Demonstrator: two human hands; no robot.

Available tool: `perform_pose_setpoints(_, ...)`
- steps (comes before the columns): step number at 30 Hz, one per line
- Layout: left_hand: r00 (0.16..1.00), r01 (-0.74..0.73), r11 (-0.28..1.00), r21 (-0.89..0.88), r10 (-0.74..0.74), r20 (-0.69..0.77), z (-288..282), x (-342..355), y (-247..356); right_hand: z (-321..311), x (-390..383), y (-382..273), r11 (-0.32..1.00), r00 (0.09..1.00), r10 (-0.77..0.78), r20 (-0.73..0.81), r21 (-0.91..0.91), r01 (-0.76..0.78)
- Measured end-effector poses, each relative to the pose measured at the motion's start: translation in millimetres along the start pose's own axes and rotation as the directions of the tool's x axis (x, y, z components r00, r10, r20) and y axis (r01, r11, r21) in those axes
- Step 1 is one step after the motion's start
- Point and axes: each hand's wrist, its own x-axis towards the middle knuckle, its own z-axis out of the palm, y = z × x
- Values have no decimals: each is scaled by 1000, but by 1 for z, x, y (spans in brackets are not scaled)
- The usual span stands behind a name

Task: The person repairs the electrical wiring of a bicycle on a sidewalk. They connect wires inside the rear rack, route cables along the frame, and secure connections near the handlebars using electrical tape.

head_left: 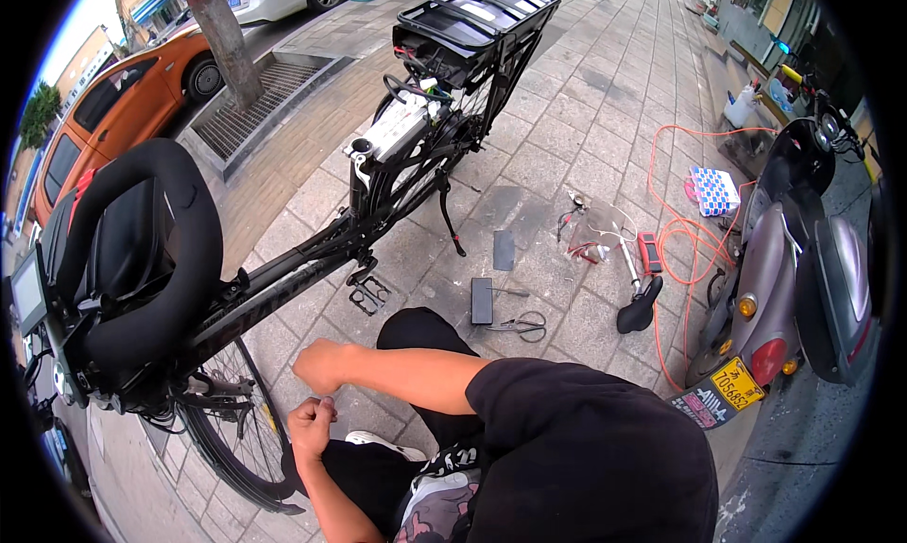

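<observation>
A: Where are the two hands?

B: Both sit low, near seven o'clock. The left hand is curled into a loose fist; something small may be pinched in it, but I cannot tell what. The right hand is just above it, also curled, knuckles toward the bicycle; whether it holds anything is hidden.

A: And the bicycle?

B: It stands on the paving from nine o'clock up toward twelve. Its front wheel is just beside the left hand, at about nine o'clock from it. The pedal lies near the right hand, toward one o'clock.

A: Anything else around?

B: A black saddle with its post lies on the paving at three o'clock from the hands, well apart. Scissors and a flat dark block lie between. An orange cable loops beside a grey scooter at the right.
</observation>
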Motion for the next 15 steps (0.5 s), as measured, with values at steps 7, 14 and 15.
perform_pose_setpoints(7, 822, -335, 610, -719, 562, 94, 89, -100, 169, 8, -12, 27, 998, 998, 69, -14, 0, -69)
perform_pose_setpoints(14, 338, -151, 542, -826, 814, 473, 134, -127, 220, 5, -26, 40, 994, 995, 98, 34, -49, -97)
perform_pose_setpoints(15, 282, -161, 521, -839, 839, 466, 136, -122, 232, 6, -30, 39, 993, 994, 106, 34, -48, -104)
